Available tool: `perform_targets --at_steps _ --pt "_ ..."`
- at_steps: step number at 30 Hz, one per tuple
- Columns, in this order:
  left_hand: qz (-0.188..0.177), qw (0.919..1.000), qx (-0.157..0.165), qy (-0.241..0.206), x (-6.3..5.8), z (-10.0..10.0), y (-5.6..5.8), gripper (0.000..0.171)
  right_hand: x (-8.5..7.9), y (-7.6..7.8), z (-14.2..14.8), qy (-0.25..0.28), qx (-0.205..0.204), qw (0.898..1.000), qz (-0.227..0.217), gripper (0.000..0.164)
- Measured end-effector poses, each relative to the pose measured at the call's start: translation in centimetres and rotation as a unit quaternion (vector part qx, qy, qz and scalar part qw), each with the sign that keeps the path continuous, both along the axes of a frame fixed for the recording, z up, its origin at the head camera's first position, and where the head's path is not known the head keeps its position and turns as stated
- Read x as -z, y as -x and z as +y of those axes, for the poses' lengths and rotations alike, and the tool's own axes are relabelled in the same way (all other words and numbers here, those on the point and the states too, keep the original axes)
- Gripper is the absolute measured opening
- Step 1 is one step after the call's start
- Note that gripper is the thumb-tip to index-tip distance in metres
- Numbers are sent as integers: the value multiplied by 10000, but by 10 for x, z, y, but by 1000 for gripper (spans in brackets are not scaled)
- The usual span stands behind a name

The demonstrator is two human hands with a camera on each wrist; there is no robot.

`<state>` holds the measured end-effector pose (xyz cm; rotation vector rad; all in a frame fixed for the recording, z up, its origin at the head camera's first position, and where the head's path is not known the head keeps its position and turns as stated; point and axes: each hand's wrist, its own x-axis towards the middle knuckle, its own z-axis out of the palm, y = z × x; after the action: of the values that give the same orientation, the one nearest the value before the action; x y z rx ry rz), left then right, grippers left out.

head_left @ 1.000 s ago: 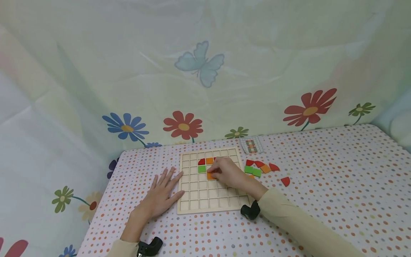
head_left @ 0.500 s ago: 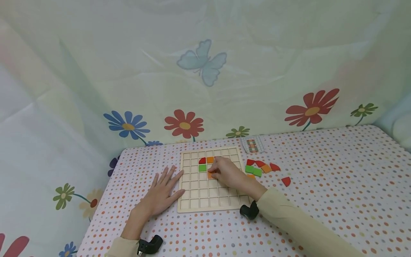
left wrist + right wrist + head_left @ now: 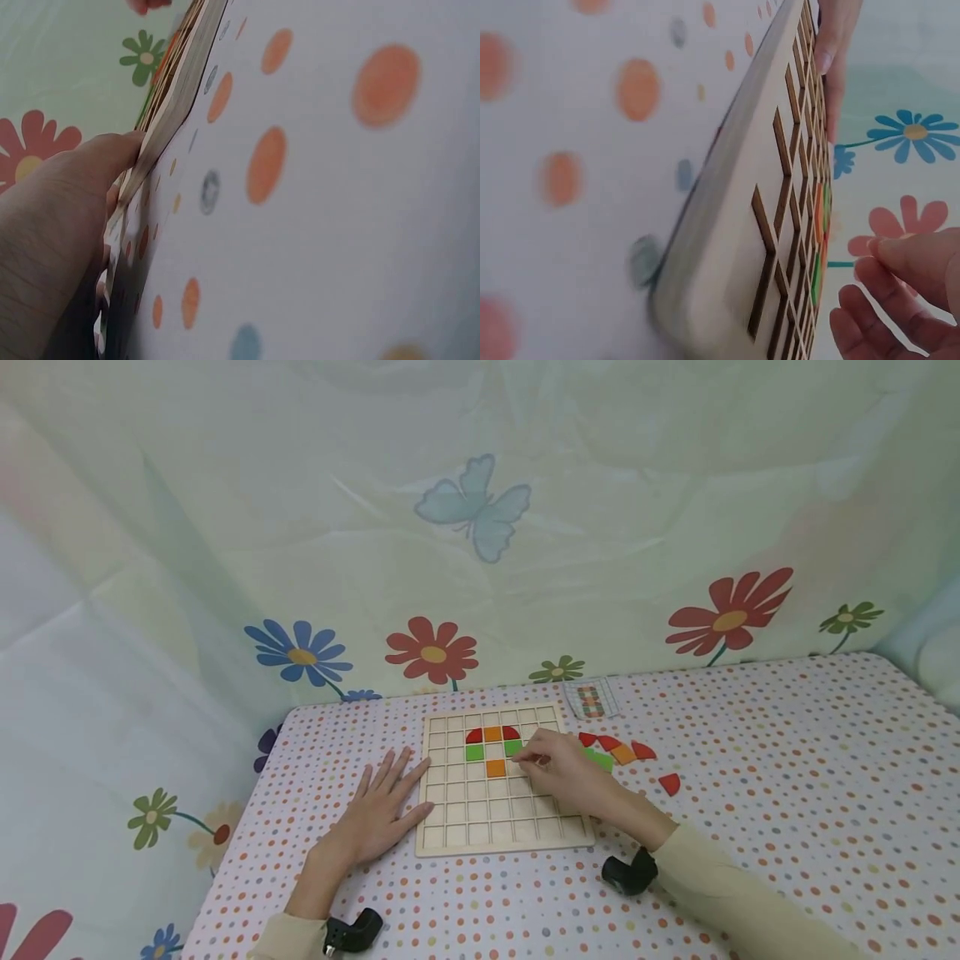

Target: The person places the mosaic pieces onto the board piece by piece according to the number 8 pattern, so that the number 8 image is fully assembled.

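A wooden grid board [image 3: 456, 837] lies on the table. On it sit two red quarter-circle tiles [image 3: 474, 736], two green square tiles [image 3: 475, 752] and two orange square tiles [image 3: 496, 768]. My right hand [image 3: 572, 770] hovers over the board's right part, fingers loosely bent, beside the right-hand green tile. In the right wrist view its thumb and index fingertips [image 3: 877, 251] come close together, with no tile visible between them. My left hand [image 3: 375, 814] lies spread at the board's left edge, index finger and thumb touching it; the left wrist view shows the thumb [image 3: 120, 152] against the rim.
Right of the board are loose red quarter-circle tiles [image 3: 670, 784], an orange tile [image 3: 622, 754] and green tiles [image 3: 600, 760], partly covered by my right hand. A pattern card [image 3: 592, 699] lies behind them. The dotted tablecloth [image 3: 787, 760] meets a flowered curtain [image 3: 600, 585].
My right hand has let go of the lower orange tile and moved right, uncovering the right-hand red and green tiles on the board. The left hand stays in place.
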<state>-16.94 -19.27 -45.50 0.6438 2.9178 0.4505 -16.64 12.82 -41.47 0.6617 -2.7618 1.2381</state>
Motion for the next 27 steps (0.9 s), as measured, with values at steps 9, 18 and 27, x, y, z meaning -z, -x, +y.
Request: perform_targets --at_steps 9,18,27 --pt "-31 10000 61 -26 -1 4 1 73 -10 -36 64 -490 -112 9986 -181 13" --pt "254 9993 90 -274 2 -1 -3 72 2 -54 116 -900 -438 9930 -627 21" --pt "13 10000 23 -2 -3 1 -2 72 3 -52 122 -943 -464 9910 -824 25"
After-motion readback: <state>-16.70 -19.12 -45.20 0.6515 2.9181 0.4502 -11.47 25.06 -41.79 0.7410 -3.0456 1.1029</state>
